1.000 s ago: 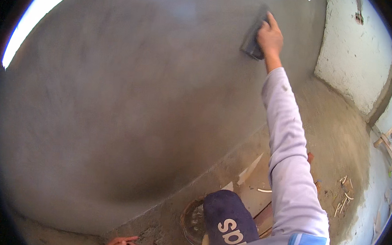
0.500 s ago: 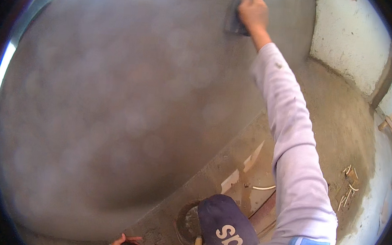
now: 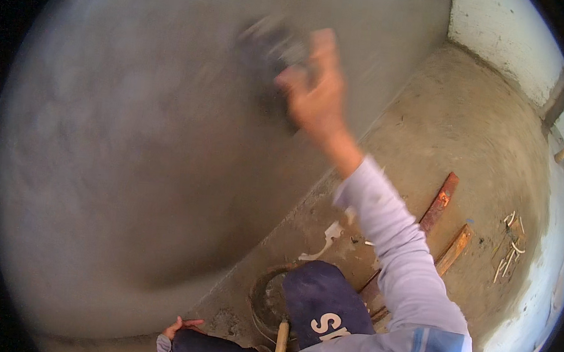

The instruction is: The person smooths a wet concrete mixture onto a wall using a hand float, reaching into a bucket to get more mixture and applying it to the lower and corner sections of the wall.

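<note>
My right hand point(image 3: 321, 105) is wrapped round a dark plastering float point(image 3: 269, 60), which lies against the grey, freshly coated wall point(image 3: 137, 136). Motion smears both hand and float, and the handle is largely hidden. Low on the left, my left hand point(image 3: 183, 327) shows beside my bent dark-trousered leg, its fingers stretched out and apart with nothing seen in them. Between my legs and the wall sits a round dark basin point(image 3: 257, 305). A pale wooden handle point(image 3: 282, 339) stands up at its near side; whatever it belongs to is hidden.
Reddish point(image 3: 440, 200) and brown point(image 3: 455, 249) wooden strips lie on the floor right of my arm. Farther right are several short white tube pieces point(image 3: 509, 258). A torn white scrap point(image 3: 324, 241) lies near the wall's foot. A pale wall point(image 3: 505, 47) closes the far right.
My right hand has swept the float left and down across the wall, toward me. The view has shifted, and the wooden strips now show. My left hand stays low on the left.
</note>
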A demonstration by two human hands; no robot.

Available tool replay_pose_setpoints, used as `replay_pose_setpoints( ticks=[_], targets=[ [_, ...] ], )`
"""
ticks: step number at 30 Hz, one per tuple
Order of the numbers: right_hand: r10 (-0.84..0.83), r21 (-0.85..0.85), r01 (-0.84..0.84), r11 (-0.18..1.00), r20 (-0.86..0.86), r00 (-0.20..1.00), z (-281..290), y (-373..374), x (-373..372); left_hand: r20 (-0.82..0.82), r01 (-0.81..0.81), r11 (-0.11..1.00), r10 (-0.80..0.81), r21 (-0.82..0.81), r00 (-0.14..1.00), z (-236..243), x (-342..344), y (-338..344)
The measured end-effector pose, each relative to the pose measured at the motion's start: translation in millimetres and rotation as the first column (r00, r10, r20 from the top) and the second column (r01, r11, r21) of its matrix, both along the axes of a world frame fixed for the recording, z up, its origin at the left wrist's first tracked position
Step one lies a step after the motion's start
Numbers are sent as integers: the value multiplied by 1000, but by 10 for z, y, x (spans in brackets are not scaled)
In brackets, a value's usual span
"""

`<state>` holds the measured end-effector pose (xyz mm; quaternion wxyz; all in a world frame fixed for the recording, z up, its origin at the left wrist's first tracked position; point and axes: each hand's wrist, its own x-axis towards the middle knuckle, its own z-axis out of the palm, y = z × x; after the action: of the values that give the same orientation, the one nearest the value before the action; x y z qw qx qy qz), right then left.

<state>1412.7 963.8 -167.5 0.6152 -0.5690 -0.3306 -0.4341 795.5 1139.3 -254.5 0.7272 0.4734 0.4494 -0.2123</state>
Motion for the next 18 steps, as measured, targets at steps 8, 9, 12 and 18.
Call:
replay_pose_setpoints(
  ticks=[8, 9, 12, 18],
  targets=[
    [18, 98, 1, 995, -187, 982, -211, 283, 492, 78, -75, 994, 69, 77, 995, 201, -258, -244],
    [22, -44, -29, 999, -150, 988, -287, 378, -1, 45, -83, 992, 79, 96, 996, 203, -216, -267],
    [373, -325, -299, 897, 194, 907, -395, 532, -1319, -39, -75, 983, 83, 168, 996, 203, -108, -272],
    [183, -36, -203, 979, -303, 935, -848, -5, -531, 20, -114, 975, 113, 189, 993, 238, -216, -304]
  ],
)
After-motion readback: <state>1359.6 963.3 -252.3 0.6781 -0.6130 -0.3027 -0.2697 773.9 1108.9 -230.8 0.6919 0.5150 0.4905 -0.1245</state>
